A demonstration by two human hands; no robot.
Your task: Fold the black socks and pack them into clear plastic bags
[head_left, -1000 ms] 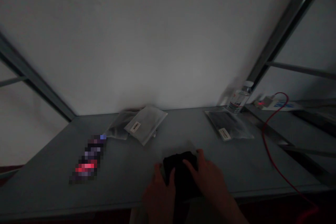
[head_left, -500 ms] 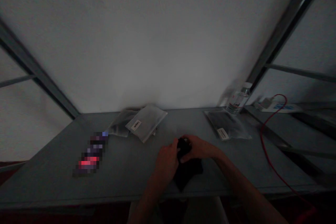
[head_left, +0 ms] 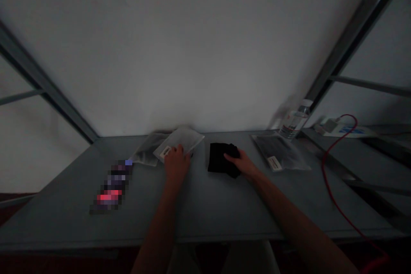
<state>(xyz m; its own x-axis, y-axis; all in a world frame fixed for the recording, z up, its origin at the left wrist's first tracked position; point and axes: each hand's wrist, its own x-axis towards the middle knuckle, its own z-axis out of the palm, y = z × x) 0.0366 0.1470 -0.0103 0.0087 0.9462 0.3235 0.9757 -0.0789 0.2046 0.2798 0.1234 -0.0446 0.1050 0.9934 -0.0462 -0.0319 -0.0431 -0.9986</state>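
My right hand (head_left: 245,164) grips a folded black cloth (head_left: 220,159) by its right edge, thumb on top, fingers hidden beneath. The cloth forms a flat, roughly square bundle at the middle of the table. To the left, my left hand (head_left: 177,162) reaches over a frosted plastic bag (head_left: 189,137) with a white label; its fingers are apart and bent, touching the near part of the bag. Under that bag lies another translucent bag (head_left: 146,154), partly covered. A third bag (head_left: 285,152), with dark contents and a label, rests to the right of my right hand.
A clear bottle with a white cap (head_left: 294,120) stands at the back right, behind the third bag. A red cable (head_left: 327,184) runs down the right side from a white adapter (head_left: 330,125). A pixelated object (head_left: 111,188) lies left on the grey table (head_left: 208,218).
Both hands were together on the bunched black cloth near the front. Now the cloth is folded and farther back in my right hand, while my left hand has let go and moved to the bag.
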